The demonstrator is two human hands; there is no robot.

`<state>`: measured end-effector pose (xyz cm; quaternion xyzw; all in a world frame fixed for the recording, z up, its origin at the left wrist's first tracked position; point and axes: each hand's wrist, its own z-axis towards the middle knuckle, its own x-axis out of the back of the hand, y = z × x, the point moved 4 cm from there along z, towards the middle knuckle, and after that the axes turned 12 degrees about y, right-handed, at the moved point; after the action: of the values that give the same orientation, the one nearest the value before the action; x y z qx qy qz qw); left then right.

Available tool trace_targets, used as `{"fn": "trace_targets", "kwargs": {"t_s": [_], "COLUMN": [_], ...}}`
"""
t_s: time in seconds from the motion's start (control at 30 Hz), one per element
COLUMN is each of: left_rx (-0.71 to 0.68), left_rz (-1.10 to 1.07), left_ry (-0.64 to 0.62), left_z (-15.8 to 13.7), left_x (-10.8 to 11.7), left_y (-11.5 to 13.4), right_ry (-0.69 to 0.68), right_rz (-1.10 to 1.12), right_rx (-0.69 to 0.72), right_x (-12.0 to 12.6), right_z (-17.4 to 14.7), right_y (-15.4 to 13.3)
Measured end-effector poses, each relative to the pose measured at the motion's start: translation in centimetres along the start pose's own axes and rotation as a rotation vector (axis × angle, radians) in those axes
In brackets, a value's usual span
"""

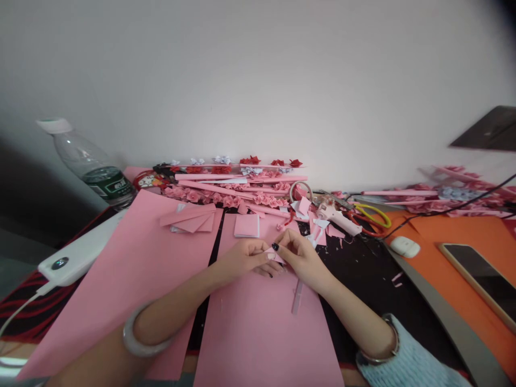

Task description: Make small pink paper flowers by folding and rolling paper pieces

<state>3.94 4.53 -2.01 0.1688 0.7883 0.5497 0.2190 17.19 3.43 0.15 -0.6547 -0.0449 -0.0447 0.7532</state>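
Between my two hands is a small folded piece of pink paper (pixel 276 255), pinched from both sides. My left hand (pixel 250 258) has its fingers closed on the paper's left part. On the other side, my right hand (pixel 297 257) grips it with thumb and fingers, dark nail polish showing. Both hands hover over a large pink sheet (pixel 266 338). Just beyond them lies a stack of small pink and white paper squares (pixel 246 226). A narrow pinkish-grey strip (pixel 297 297) lies on the sheet below my right hand.
Folded pink papers (pixel 193 219) lie on another pink sheet (pixel 133 279) at left. Paper flowers (pixel 229 201) and rolled sticks line the wall. At right are a glue gun (pixel 337 217), scissors (pixel 373 214), an earbud case (pixel 405 246) and a phone (pixel 484 277). A bottle (pixel 107 180) and power bank (pixel 80 250) stand left.
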Motion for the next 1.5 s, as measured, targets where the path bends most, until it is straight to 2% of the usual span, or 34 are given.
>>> {"fn": "trace_targets", "kwargs": {"t_s": [0.27, 0.43, 0.6, 0.73, 1.1, 1.3, 1.5], "left_rx": [0.02, 0.047, 0.075, 0.095, 0.142, 0.101, 0.06], "left_rz": [-0.079, -0.153, -0.17, -0.183, -0.179, -0.104, -0.043], "left_ry": [0.01, 0.083, 0.07, 0.063, -0.001, 0.04, 0.026], "left_z": [0.07, -0.08, -0.14, -0.12, -0.31, -0.27, -0.32], "left_x": [0.18, 0.34, 0.32, 0.37, 0.29, 0.2, 0.08], "left_y": [-0.26, 0.26, 0.32, 0.17, -0.24, -0.02, -0.26], "right_ry": [0.062, 0.008, -0.049, -0.036, -0.02, -0.019, -0.004], "right_rz": [-0.012, 0.079, 0.08, 0.052, 0.097, 0.059, -0.055], "right_rx": [0.008, -0.018, 0.07, 0.102, 0.062, 0.009, -0.044], "right_x": [0.12, 0.29, 0.54, 0.7, 0.72, 0.43, 0.1], "right_z": [-0.01, 0.25, 0.54, 0.57, 0.56, 0.44, 0.16], "right_y": [0.1, -0.04, -0.39, -0.34, -0.12, -0.35, 0.28]}}
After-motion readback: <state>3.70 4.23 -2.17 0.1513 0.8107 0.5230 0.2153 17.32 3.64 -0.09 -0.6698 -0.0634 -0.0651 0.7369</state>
